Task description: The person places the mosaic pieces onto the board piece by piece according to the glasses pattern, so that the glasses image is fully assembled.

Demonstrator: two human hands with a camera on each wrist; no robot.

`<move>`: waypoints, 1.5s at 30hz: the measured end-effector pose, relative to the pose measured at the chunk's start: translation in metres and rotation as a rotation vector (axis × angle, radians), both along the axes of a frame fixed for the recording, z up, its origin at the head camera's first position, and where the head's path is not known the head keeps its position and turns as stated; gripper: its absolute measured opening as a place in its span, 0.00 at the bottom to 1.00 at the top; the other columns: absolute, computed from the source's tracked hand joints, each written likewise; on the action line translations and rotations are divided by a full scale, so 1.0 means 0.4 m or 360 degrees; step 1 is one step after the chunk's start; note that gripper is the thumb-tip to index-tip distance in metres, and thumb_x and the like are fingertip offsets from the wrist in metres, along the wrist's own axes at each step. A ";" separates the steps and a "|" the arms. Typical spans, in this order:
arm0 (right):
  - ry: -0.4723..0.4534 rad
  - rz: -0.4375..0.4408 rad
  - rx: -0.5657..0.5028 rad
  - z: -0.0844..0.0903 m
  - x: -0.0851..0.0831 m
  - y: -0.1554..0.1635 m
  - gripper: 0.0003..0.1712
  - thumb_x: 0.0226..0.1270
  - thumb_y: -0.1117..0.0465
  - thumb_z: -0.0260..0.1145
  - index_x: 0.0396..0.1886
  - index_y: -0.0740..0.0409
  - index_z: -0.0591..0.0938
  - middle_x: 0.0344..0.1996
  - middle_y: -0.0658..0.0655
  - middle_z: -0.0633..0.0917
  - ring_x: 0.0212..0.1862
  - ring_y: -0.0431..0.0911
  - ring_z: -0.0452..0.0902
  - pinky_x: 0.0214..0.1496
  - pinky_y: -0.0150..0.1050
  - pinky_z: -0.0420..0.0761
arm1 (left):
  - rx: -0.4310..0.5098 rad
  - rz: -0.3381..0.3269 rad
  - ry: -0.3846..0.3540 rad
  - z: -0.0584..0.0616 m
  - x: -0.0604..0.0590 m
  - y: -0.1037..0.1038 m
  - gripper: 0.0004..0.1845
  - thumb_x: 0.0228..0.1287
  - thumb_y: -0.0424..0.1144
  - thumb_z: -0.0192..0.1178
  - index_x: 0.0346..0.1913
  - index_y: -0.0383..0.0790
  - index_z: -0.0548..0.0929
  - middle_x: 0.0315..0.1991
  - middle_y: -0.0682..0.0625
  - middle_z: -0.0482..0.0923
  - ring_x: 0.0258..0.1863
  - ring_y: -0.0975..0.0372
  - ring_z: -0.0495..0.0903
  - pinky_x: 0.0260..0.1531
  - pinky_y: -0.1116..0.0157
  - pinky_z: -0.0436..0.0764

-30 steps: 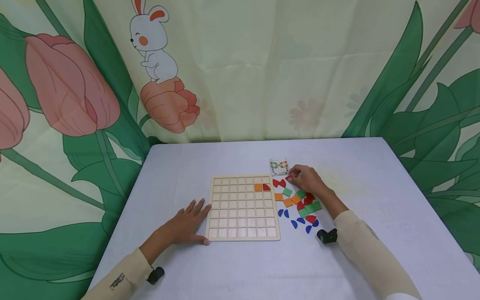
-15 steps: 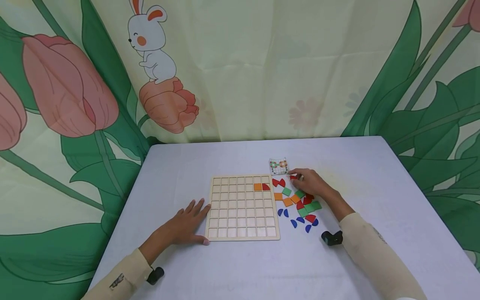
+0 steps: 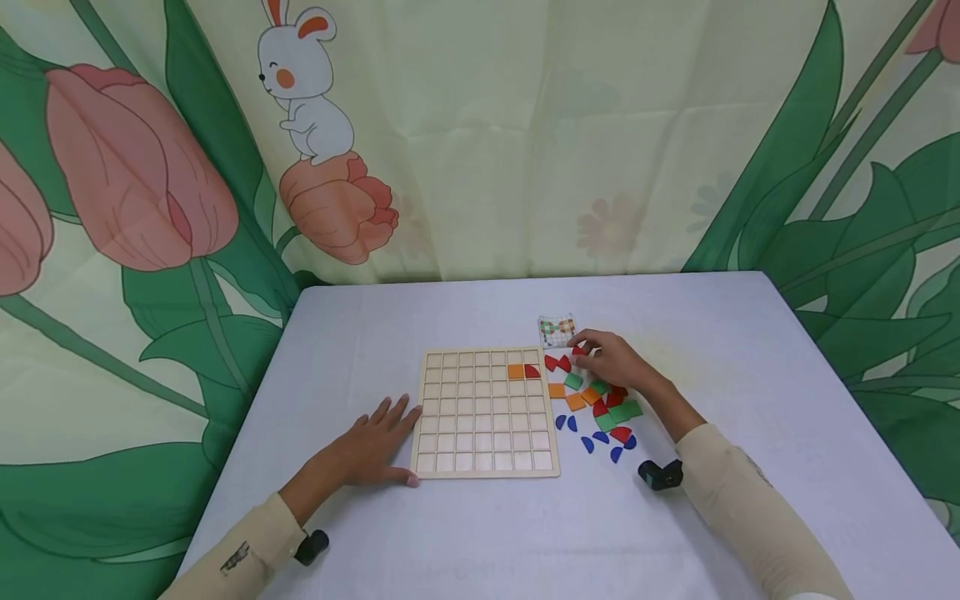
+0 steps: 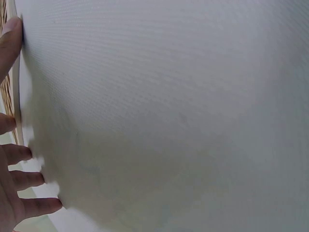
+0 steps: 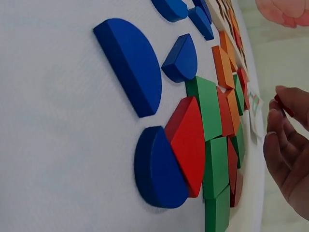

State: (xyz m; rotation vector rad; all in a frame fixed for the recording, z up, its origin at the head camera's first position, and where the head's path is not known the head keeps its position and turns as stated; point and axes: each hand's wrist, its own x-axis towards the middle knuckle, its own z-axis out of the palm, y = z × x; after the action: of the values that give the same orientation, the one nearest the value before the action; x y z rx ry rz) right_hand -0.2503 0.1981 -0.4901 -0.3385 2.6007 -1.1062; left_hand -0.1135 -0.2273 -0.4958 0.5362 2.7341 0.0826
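Note:
A wooden grid board point(image 3: 467, 428) lies flat on the table, with an orange square point(image 3: 516, 372) and a red quarter-circle block point(image 3: 532, 372) in its upper right cells. My left hand point(image 3: 377, 448) rests with spread fingers at the board's left edge; the left wrist view shows the thumb point(image 4: 11, 41) against the rim. Beyond the board's upper right corner, my right hand point(image 3: 617, 362) pinches another red block point(image 5: 284, 106) between thumb and fingers, held above the table. Close to those fingertips lies a small pattern card point(image 3: 557, 332).
Loose blocks spread right of the board: green squares point(image 3: 625, 411), orange squares point(image 3: 575, 402), red pieces point(image 3: 621, 434) and blue half-circles point(image 5: 130, 65). They lie below the right hand and forearm. A printed curtain point(image 3: 480, 167) hangs behind the white table point(image 3: 450, 533).
My right hand shifts slightly right, then back left toward the card, still pinching the red block. My left hand stays at the board's edge.

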 end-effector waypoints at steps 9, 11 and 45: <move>-0.0041 0.0047 -0.0049 0.010 -0.004 -0.034 0.18 0.67 0.57 0.71 0.54 0.57 0.82 0.39 0.59 0.82 0.34 0.49 0.79 0.35 0.38 0.84 | 0.0021 0.0019 -0.0020 0.007 -0.008 0.004 0.61 0.50 0.73 0.66 0.81 0.47 0.53 0.82 0.41 0.46 0.79 0.40 0.47 0.68 0.35 0.61; -0.0034 0.0061 -0.0056 0.014 -0.001 -0.041 0.19 0.67 0.58 0.71 0.55 0.58 0.82 0.39 0.59 0.82 0.34 0.49 0.79 0.35 0.38 0.84 | 0.0019 0.0015 -0.0020 0.007 -0.009 0.004 0.61 0.50 0.73 0.66 0.81 0.47 0.53 0.82 0.41 0.46 0.79 0.40 0.47 0.68 0.35 0.61; -0.0094 0.0132 -0.0219 0.007 0.015 -0.104 0.20 0.69 0.62 0.68 0.59 0.60 0.81 0.40 0.59 0.84 0.32 0.49 0.81 0.36 0.39 0.84 | 0.0033 -0.0003 -0.0102 0.024 0.000 0.009 0.60 0.53 0.72 0.65 0.81 0.45 0.53 0.81 0.38 0.44 0.79 0.37 0.45 0.67 0.33 0.61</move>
State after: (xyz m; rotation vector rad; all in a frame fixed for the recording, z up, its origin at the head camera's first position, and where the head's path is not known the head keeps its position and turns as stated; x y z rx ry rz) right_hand -0.2445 0.1563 -0.4874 -0.4335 2.4423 -1.2495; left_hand -0.1134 -0.2237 -0.4861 0.5325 2.6732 0.1255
